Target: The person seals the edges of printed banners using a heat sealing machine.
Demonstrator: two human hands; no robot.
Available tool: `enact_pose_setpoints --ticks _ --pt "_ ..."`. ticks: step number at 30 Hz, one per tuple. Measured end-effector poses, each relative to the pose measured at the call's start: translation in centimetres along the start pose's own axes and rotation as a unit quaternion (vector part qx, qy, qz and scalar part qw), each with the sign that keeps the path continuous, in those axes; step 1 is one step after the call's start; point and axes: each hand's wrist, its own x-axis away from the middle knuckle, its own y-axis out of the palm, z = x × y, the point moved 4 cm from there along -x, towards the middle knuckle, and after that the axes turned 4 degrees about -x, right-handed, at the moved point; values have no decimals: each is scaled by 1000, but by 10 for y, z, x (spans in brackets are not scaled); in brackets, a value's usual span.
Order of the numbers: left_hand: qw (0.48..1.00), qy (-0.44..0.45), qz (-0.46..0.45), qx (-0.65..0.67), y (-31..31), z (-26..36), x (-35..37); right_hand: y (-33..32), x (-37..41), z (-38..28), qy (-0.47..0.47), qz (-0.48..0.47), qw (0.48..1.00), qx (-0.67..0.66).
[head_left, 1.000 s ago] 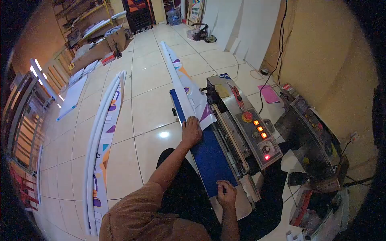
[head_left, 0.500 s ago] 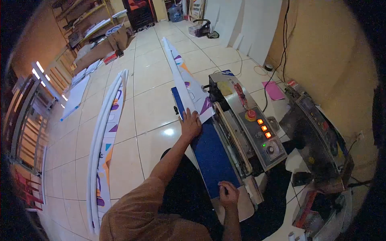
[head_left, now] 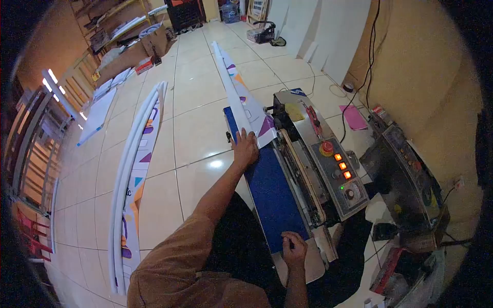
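My left hand [head_left: 245,149] lies with spread fingers on the near end of a long rolled white banner [head_left: 235,100] with purple and orange print, over a blue board [head_left: 275,190]. The banner's near edge reaches the side of a metal sealing machine [head_left: 328,154], whose orange buttons and green light are lit. Down by the near end of the board, my right hand [head_left: 294,248] is curled, thumb and forefinger close together; whether anything small is between them cannot be made out.
More rolled printed banners [head_left: 136,169] lie on the tiled floor at left. A second dark machine [head_left: 405,179] stands at right, near a pink sheet [head_left: 353,117] and hanging cables. Shelves, boxes and a water jug [head_left: 229,13] are at the back.
The view has shifted slightly. My left hand still rests on the banner's near end, and my right hand's fingers have loosened a little.
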Motion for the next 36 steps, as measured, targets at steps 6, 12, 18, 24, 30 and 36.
enact_pose_setpoints --ticks 6,12,18,24,30,36 --pt "999 18 14 -37 1 -6 -10 2 3 4 45 0 999 2" --pt "999 3 30 -30 10 -16 -23 4 3 0 -3 27 999 19" --pt "1000 -25 2 1 21 -27 -38 3 18 6 -28 71 997 4" --pt "982 -167 87 2 10 -42 -41 24 58 -14 -88 -42 990 103" --pt "977 -193 89 29 22 -59 -57 20 55 3 34 14 998 49" --pt "979 -203 37 -2 2 -106 -91 18 52 -8 13 24 995 96"
